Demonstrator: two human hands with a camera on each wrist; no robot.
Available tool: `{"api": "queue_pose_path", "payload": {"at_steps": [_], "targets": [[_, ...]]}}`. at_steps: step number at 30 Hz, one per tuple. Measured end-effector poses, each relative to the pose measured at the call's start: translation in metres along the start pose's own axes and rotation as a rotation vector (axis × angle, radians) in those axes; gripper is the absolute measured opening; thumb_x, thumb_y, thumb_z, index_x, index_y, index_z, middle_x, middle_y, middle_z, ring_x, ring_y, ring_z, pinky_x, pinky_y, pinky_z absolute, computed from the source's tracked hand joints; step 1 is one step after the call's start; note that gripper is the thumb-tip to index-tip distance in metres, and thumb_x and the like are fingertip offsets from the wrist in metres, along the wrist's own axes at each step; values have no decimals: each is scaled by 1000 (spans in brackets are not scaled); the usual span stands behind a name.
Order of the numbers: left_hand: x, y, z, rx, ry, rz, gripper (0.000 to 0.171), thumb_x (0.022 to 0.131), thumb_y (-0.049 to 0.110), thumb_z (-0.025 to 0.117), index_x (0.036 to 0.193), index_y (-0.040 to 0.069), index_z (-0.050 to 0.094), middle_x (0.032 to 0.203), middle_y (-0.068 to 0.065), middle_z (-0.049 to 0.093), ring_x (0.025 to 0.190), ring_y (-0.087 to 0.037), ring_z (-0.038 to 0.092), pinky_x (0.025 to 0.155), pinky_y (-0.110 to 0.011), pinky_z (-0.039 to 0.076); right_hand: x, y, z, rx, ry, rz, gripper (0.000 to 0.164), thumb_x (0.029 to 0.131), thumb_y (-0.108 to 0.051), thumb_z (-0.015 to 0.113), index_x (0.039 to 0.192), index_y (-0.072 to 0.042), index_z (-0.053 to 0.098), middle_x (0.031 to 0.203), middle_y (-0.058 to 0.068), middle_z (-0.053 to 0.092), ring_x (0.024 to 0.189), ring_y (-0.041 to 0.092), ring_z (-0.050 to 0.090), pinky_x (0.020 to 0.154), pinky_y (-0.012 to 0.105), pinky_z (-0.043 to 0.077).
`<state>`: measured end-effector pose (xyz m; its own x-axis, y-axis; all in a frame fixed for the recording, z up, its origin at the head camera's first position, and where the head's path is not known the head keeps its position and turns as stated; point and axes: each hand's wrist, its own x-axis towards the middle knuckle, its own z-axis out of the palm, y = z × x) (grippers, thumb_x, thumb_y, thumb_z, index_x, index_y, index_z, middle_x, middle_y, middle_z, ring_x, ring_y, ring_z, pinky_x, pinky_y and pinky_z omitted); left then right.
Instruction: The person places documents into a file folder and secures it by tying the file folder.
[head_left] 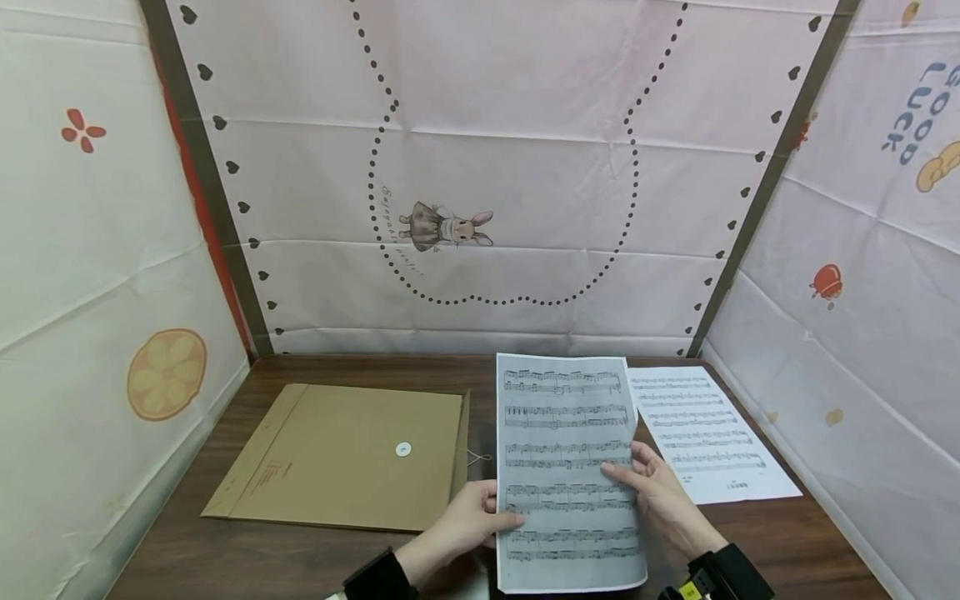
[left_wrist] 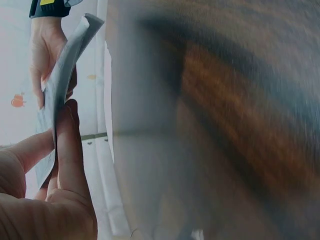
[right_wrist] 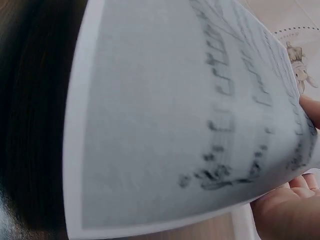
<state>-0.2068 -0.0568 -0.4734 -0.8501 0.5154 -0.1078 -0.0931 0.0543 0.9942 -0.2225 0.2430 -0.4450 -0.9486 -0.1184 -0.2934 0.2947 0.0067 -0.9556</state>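
Both hands hold up sheet music (head_left: 570, 500), printed with several rows of staves, above the front of the table. At its left edge my left hand (head_left: 480, 518) pinches the paper, thumb on the printed face and fingers behind. My right hand (head_left: 663, 492) pinches the right edge a little higher up, thumb in front. In the left wrist view the paper (left_wrist: 67, 65) appears edge-on and slightly bowed between the two hands. The right wrist view shows a printed side of the sheet (right_wrist: 150, 125) close up, curving toward the right-hand fingers.
A brown paper document envelope (head_left: 337, 458) with a white button and string lies at left on the wooden table (head_left: 172, 550). Another sheet of music (head_left: 712, 433) lies at right, partly behind the held paper. Printed white cloth (head_left: 510, 167) walls enclose the table's back and sides.
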Motion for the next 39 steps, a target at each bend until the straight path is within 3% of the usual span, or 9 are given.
{"api": "queue_pose_path", "payload": {"at_steps": [7, 12, 18, 23, 31, 36, 39], "targets": [[-5, 3, -24, 36, -42, 13, 34, 91, -3, 68, 123, -14, 61, 111, -33, 73, 92, -43, 77, 70, -44, 65, 2, 0, -3, 21, -26, -3, 59, 100, -19, 66, 149, -7, 36, 111, -14, 75, 101, 4, 73, 92, 26, 59], [-6, 5, -41, 87, -86, -38, 30, 92, 0, 69, 119, -11, 64, 107, -31, 75, 87, -40, 78, 65, -43, 64, 4, -1, -6, 9, -49, -6, 60, 100, -22, 67, 149, -3, 39, 110, -11, 76, 102, 5, 74, 92, 24, 60], [-8, 8, -57, 42, -139, -106, 32, 92, 0, 68, 122, -9, 64, 110, -29, 75, 92, -37, 78, 73, -45, 65, 5, 1, -7, -76, -120, -15, 56, 100, -25, 66, 146, -1, 46, 110, -8, 79, 100, 8, 76, 91, 28, 61], [-9, 10, -68, 35, -145, -80, 33, 94, 2, 67, 123, -12, 62, 110, -30, 74, 91, -30, 79, 76, -44, 65, 6, 6, -3, -112, -129, -14, 55, 98, -22, 68, 144, 1, 49, 114, -1, 80, 99, 10, 77, 88, 31, 63], [-8, 7, -74, 37, -50, -109, 38, 98, 14, 68, 129, -6, 62, 110, -21, 78, 89, -18, 78, 73, -37, 65, 7, 8, 0, -88, -84, 0, 59, 98, -22, 69, 147, 1, 45, 114, -1, 80, 99, 9, 77, 87, 29, 62], [-11, 7, -74, -16, -25, -117, 39, 98, 15, 67, 128, -9, 59, 108, -17, 79, 88, -17, 77, 76, -40, 65, 8, 8, 4, -62, 25, -3, 57, 98, -21, 68, 146, 0, 46, 116, 0, 79, 100, 10, 77, 88, 29, 62], [-14, 7, -73, -48, -9, -127, 41, 98, 15, 67, 129, -9, 58, 105, -12, 80, 84, -14, 76, 72, -35, 65, 9, 9, 6, -52, 121, -8, 54, 98, -20, 68, 145, -1, 48, 119, 3, 78, 100, 10, 77, 87, 29, 62]]}}
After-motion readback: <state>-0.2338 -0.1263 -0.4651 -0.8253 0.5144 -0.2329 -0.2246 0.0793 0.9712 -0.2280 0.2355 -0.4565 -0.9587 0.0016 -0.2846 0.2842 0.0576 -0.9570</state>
